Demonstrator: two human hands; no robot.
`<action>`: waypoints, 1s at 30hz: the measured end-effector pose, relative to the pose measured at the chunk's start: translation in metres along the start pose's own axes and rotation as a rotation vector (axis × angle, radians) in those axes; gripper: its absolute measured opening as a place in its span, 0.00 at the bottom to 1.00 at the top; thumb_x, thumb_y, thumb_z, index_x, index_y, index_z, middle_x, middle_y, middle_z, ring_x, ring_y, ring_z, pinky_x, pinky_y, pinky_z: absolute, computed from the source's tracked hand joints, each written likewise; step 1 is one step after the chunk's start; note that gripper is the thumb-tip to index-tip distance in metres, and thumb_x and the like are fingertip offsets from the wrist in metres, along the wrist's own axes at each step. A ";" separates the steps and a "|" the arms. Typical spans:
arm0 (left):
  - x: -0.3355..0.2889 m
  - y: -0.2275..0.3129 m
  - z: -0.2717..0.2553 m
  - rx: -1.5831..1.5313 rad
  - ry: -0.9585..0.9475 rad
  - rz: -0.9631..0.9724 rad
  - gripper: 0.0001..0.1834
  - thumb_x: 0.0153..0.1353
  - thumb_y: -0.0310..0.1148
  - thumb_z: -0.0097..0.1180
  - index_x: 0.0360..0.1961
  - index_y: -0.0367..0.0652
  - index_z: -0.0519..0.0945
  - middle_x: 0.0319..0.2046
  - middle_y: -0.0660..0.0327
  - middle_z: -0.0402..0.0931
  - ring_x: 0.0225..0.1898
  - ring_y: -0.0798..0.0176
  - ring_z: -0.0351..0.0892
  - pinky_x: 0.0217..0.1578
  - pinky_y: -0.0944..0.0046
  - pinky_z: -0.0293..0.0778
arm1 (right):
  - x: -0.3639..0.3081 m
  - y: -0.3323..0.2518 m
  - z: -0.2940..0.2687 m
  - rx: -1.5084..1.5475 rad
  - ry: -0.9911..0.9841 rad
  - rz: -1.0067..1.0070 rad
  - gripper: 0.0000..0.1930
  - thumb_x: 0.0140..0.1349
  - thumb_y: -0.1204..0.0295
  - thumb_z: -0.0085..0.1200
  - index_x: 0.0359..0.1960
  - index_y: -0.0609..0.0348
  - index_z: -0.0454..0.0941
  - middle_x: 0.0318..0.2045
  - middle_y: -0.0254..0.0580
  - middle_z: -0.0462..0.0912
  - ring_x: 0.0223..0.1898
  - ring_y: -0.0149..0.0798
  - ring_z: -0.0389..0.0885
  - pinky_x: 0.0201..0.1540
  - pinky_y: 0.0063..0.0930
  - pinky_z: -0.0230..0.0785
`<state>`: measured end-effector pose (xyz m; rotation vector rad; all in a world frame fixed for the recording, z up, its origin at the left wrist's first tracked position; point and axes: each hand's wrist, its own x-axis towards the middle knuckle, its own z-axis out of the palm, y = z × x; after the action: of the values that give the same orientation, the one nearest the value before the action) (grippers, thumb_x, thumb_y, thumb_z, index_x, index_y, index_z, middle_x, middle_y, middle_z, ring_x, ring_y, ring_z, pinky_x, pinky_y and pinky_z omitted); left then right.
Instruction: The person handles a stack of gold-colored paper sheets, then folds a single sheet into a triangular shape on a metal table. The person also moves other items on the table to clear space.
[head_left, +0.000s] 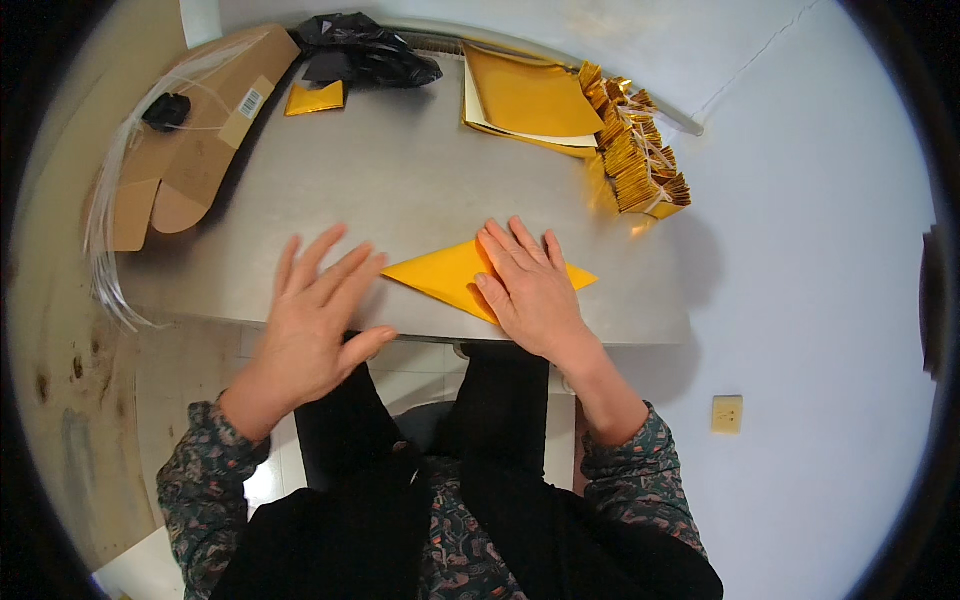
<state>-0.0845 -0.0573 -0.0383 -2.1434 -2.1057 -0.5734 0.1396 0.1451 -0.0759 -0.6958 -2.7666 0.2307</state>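
Observation:
A yellow-gold sheet of paper (pixel 437 275), folded into a long pointed shape, lies flat near the table's front edge. My right hand (pixel 528 285) rests on its right half with fingers stretched out, covering part of it. To the left of the paper's left point, my left hand (pixel 318 315) hovers with its fingers spread and nothing in it. Its fingertips look slightly blurred.
At the back right lie a stack of gold sheets (pixel 530 92) and tied bundles of folded gold paper (pixel 640 160). A small gold folded piece (pixel 315 98) sits by a black plastic bag (pixel 365 50). On the left, a cardboard box (pixel 200 130) carries clear plastic strands (pixel 105 215). A wall (pixel 790 250) borders the right.

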 end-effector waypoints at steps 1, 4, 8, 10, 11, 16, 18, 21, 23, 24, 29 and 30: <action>0.008 0.005 0.006 -0.039 0.017 0.046 0.35 0.67 0.54 0.60 0.67 0.41 0.76 0.68 0.53 0.72 0.76 0.46 0.58 0.76 0.34 0.45 | 0.000 0.000 0.000 -0.001 0.002 0.000 0.28 0.76 0.56 0.45 0.73 0.58 0.68 0.74 0.46 0.67 0.77 0.54 0.59 0.79 0.56 0.41; 0.036 0.016 0.034 -0.093 0.073 0.146 0.29 0.67 0.48 0.62 0.61 0.38 0.79 0.65 0.52 0.74 0.71 0.47 0.65 0.72 0.43 0.57 | 0.000 0.000 0.002 0.004 0.030 -0.007 0.29 0.76 0.55 0.46 0.71 0.58 0.69 0.73 0.45 0.69 0.76 0.54 0.60 0.78 0.58 0.42; 0.046 0.019 0.059 -0.091 0.095 0.125 0.29 0.66 0.47 0.62 0.60 0.37 0.79 0.63 0.53 0.75 0.66 0.48 0.70 0.69 0.47 0.63 | -0.001 0.002 0.005 0.026 0.064 -0.026 0.29 0.74 0.55 0.48 0.70 0.59 0.70 0.73 0.47 0.70 0.76 0.55 0.60 0.78 0.59 0.42; 0.044 0.020 0.062 -0.062 0.104 0.130 0.29 0.65 0.47 0.63 0.60 0.37 0.79 0.62 0.54 0.76 0.65 0.49 0.70 0.68 0.48 0.64 | -0.001 0.001 0.006 0.031 0.101 -0.032 0.29 0.73 0.56 0.50 0.70 0.59 0.71 0.72 0.48 0.70 0.76 0.56 0.59 0.78 0.59 0.43; 0.043 0.020 0.062 -0.048 0.111 0.136 0.29 0.64 0.47 0.63 0.60 0.37 0.79 0.62 0.54 0.76 0.65 0.49 0.70 0.68 0.49 0.64 | 0.000 0.001 0.005 0.028 0.122 -0.042 0.29 0.73 0.56 0.50 0.70 0.59 0.71 0.71 0.48 0.71 0.76 0.56 0.59 0.78 0.59 0.43; 0.045 0.022 0.060 -0.059 0.125 0.134 0.29 0.63 0.45 0.65 0.59 0.37 0.78 0.61 0.54 0.76 0.65 0.50 0.71 0.67 0.49 0.64 | -0.011 0.003 -0.007 0.076 0.198 -0.161 0.27 0.69 0.61 0.57 0.67 0.57 0.73 0.69 0.48 0.73 0.75 0.55 0.61 0.78 0.59 0.45; 0.045 0.021 0.060 -0.062 0.125 0.133 0.29 0.63 0.45 0.65 0.59 0.37 0.78 0.61 0.54 0.76 0.64 0.49 0.71 0.67 0.49 0.64 | -0.026 0.004 -0.013 0.091 0.131 -0.203 0.26 0.68 0.61 0.59 0.66 0.55 0.75 0.68 0.45 0.74 0.74 0.53 0.64 0.77 0.58 0.47; 0.044 0.021 0.061 -0.051 0.138 0.144 0.28 0.63 0.44 0.65 0.59 0.37 0.78 0.61 0.53 0.75 0.64 0.49 0.71 0.66 0.49 0.65 | -0.047 0.003 -0.017 0.135 0.040 -0.215 0.25 0.66 0.62 0.62 0.64 0.53 0.77 0.66 0.42 0.76 0.72 0.48 0.68 0.77 0.56 0.50; 0.043 0.022 0.062 -0.040 0.155 0.156 0.28 0.62 0.44 0.65 0.58 0.37 0.78 0.60 0.53 0.75 0.63 0.49 0.71 0.65 0.50 0.66 | -0.054 0.005 -0.019 0.159 0.053 -0.217 0.25 0.64 0.62 0.64 0.63 0.52 0.78 0.65 0.40 0.78 0.70 0.46 0.71 0.76 0.54 0.53; 0.043 0.023 0.062 -0.026 0.158 0.156 0.28 0.62 0.44 0.66 0.58 0.37 0.78 0.59 0.53 0.75 0.63 0.49 0.71 0.65 0.50 0.66 | -0.055 0.006 -0.019 0.159 0.059 -0.224 0.25 0.64 0.63 0.65 0.62 0.52 0.78 0.65 0.40 0.78 0.70 0.45 0.72 0.75 0.54 0.55; 0.030 0.030 0.059 -0.145 0.135 0.177 0.31 0.59 0.42 0.69 0.60 0.38 0.77 0.58 0.54 0.74 0.61 0.48 0.71 0.64 0.49 0.67 | -0.055 0.013 -0.024 0.182 0.079 -0.289 0.19 0.61 0.68 0.67 0.55 0.51 0.83 0.60 0.38 0.82 0.66 0.44 0.76 0.72 0.51 0.61; 0.026 0.031 0.059 -0.161 0.136 0.175 0.31 0.58 0.42 0.69 0.60 0.38 0.77 0.58 0.55 0.74 0.61 0.48 0.71 0.63 0.49 0.68 | -0.054 0.013 -0.027 0.204 0.061 -0.296 0.18 0.61 0.68 0.67 0.54 0.51 0.83 0.60 0.38 0.83 0.66 0.44 0.77 0.71 0.51 0.62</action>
<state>-0.0421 -0.0153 -0.0779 -2.2696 -1.8371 -0.8680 0.1996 0.1328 -0.0660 -0.2354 -2.6931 0.4131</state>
